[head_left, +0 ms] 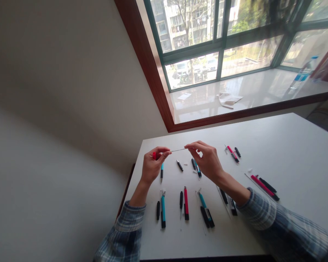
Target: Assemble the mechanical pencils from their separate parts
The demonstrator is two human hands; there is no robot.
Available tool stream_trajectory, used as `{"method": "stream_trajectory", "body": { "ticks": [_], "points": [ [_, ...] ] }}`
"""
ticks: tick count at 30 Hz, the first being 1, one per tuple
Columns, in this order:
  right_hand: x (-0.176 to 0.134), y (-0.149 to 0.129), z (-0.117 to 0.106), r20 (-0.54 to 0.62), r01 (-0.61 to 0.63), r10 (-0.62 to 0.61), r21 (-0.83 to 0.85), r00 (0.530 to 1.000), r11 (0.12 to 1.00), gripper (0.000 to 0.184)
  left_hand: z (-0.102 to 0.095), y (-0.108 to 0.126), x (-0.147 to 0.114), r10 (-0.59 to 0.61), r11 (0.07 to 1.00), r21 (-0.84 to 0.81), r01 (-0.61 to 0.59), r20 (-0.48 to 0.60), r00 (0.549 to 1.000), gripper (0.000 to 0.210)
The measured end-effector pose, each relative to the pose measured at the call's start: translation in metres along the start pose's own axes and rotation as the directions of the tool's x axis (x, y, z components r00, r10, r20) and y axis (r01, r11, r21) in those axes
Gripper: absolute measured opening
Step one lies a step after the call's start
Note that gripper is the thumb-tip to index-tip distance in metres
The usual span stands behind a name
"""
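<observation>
Left hand (pixel 153 163) and right hand (pixel 207 160) hold a thin rod (pixel 177 150) between them. Left hand also holds a red piece (pixel 154 155). Counter (pixel 153 247) below hands carries grouped pen parts (pixel 163 209).

A plain, pale wall (pixel 60 120) fills the space left of the left grip (pixel 153 165), crossed by a soft diagonal shadow. A smooth white counter (pixel 297 149) spreads beneath the left grip and the right grip (pixel 207 160). Beyond them, a wide window (pixel 221 45) with green framing lets in bright daylight. Reddish-brown trim (pixel 150 74) borders it, and its glossy pale sill (pixel 196 109) mirrors the light. Outside stand a building (pixel 176 22), greenery (pixel 240 26) and parked vehicles (pixel 211 64).
</observation>
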State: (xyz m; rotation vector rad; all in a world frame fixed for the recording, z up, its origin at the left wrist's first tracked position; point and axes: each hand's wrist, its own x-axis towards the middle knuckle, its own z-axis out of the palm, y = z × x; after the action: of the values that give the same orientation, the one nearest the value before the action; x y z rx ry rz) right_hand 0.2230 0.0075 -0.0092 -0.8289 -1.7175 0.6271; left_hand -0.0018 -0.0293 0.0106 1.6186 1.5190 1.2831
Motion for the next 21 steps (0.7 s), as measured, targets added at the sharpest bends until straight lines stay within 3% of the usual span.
{"method": "stream_trajectory", "body": {
  "ticks": [6, 15, 21],
  "points": [
    [-0.001, -0.002, 0.0, 0.036, -0.023, 0.023, -0.007, 0.999, 1.0, 0.024, 0.002, 0.003, -0.001, 0.009, 1.0, 0.013, -0.009, 0.012, 1.0, 0.034],
    [-0.003, 0.004, 0.004, 0.143, -0.046, 0.051, -0.037, 0.988, 0.998, 0.022, 0.004, 0.009, -0.003, 0.031, 0.999, 0.037, -0.029, -0.047, 0.998, 0.064],
    [-0.008, 0.001, 0.008, 0.211, -0.173, 0.179, -0.044, 0.961, 0.984, 0.02, 0.01, 0.007, -0.005, -0.029, 0.995, -0.095, 0.027, -0.018, 0.999, 0.073]
  ]
}}
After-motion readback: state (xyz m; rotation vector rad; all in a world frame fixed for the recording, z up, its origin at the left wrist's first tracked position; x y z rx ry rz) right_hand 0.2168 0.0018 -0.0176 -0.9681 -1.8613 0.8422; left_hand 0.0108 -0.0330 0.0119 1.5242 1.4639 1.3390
